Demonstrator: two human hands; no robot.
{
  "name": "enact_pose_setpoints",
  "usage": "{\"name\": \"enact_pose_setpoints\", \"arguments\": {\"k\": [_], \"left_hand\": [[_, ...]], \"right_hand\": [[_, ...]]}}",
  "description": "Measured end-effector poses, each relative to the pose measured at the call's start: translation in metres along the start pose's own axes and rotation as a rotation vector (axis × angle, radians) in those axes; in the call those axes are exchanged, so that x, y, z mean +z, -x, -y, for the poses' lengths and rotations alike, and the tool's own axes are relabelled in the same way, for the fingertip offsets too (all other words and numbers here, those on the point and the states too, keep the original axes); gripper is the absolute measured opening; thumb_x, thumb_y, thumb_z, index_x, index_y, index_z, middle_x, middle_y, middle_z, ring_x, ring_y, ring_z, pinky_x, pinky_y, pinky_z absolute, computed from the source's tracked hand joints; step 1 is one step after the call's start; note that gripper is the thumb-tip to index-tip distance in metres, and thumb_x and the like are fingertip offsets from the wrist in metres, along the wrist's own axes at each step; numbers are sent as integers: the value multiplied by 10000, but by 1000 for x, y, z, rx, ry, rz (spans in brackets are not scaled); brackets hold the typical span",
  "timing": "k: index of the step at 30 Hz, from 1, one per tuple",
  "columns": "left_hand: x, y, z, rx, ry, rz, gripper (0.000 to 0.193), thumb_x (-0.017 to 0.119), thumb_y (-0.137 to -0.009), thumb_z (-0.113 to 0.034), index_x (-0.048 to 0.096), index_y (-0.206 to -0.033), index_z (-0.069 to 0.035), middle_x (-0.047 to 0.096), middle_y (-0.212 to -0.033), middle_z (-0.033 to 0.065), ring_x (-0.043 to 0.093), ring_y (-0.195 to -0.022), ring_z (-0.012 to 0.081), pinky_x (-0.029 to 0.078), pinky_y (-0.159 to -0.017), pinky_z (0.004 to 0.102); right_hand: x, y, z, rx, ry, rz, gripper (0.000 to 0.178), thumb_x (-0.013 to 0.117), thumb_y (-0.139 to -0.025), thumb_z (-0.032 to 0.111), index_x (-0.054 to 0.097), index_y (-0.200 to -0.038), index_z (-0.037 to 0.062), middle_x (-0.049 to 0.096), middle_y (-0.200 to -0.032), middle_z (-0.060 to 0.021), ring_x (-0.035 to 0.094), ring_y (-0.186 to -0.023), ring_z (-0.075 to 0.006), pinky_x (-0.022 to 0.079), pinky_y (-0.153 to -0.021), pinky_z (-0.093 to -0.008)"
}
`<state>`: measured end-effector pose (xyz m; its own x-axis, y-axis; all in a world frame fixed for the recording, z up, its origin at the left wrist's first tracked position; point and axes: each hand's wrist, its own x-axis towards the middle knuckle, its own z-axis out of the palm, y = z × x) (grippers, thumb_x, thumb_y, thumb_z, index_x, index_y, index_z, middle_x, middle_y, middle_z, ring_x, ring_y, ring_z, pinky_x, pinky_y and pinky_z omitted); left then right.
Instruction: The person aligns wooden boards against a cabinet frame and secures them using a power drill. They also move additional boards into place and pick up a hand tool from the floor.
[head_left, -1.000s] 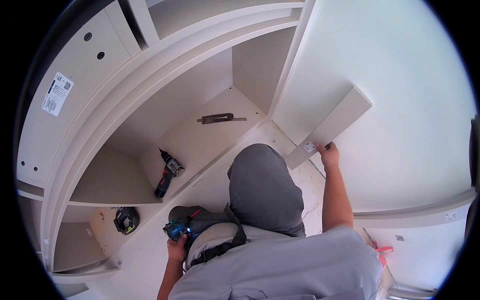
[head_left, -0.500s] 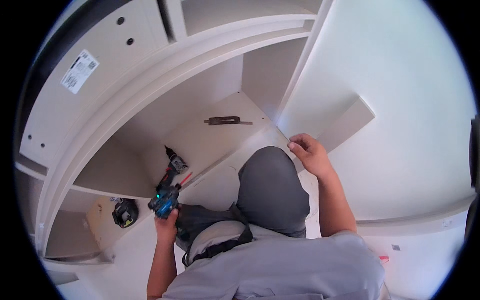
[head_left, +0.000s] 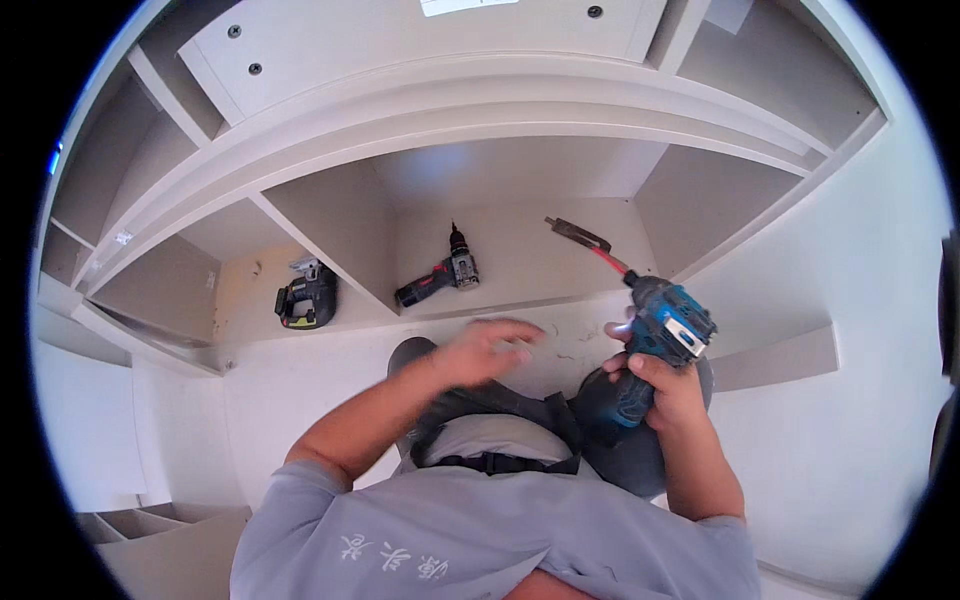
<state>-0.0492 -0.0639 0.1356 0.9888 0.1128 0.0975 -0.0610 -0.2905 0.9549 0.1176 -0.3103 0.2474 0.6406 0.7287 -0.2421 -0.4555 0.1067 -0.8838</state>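
Observation:
My right hand is closed around the handle of a blue and black cordless impact driver. A long red bit sticks out of its front and points up and left, over the cabinet. My left hand is empty in front of the cabinet, its fingers stretched out and a little blurred. In the middle bay lies a black and grey cordless drill with red accents. Near the red bit, a dark flat slotted tool rests on the same cabinet floor.
A white cabinet divided into bays curves across the view ahead. In its left bay stands a black power tool with a green accent, resembling a jigsaw. A pale board lies beside my right knee. Small debris dots the floor.
The impact driver has passed from my left hand to my right. My left hand, now empty, has moved in toward the middle. The view has turned left.

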Motion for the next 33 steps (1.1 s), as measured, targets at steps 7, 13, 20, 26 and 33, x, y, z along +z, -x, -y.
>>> {"name": "enact_pose_setpoints", "arguments": {"k": [7,13,20,26,33], "left_hand": [[-99,39,219,-406,-647,-476,496,735,-897,-235,600,-1344,-65,622,-1345,199,603,-1252,354,479,-1063,455],[-115,16,268,-899,-884,-267,713,721,-870,-301,443,-1479,-56,477,-1505,202,496,-1364,403,412,-1146,474],[-109,-12,285,-1014,-965,-205,594,705,-874,-273,503,-1387,-51,530,-1434,195,524,-1343,374,430,-1127,501],[-98,-7,295,-1040,-899,-266,648,755,-827,-285,498,-1371,-47,549,-1415,189,554,-1317,350,468,-1099,476],[-68,2,241,-820,-804,-309,683,784,-739,-327,586,-1331,-51,657,-1288,217,629,-1227,379,507,-1042,463]], "right_hand": [[-12,11,4,-91,-53,-13,712,853,-737,99,525,-1363,15,654,-889,-104,666,-706,-226,565,-682,-352],[-27,22,10,62,-146,32,554,786,-809,-9,570,-1318,39,698,-1040,-135,707,-811,-241,593,-737,-384],[-35,36,10,100,-186,-33,531,764,-844,-15,573,-1334,52,703,-1090,-128,716,-870,-227,608,-789,-378],[-32,37,14,74,-150,-85,530,793,-789,12,595,-1281,25,718,-1020,-133,712,-840,-223,595,-766,-364],[-46,27,2,69,-254,69,584,774,-810,-39,567,-1351,40,712,-1088,-146,715,-873,-236,603,-793,-387]]}}
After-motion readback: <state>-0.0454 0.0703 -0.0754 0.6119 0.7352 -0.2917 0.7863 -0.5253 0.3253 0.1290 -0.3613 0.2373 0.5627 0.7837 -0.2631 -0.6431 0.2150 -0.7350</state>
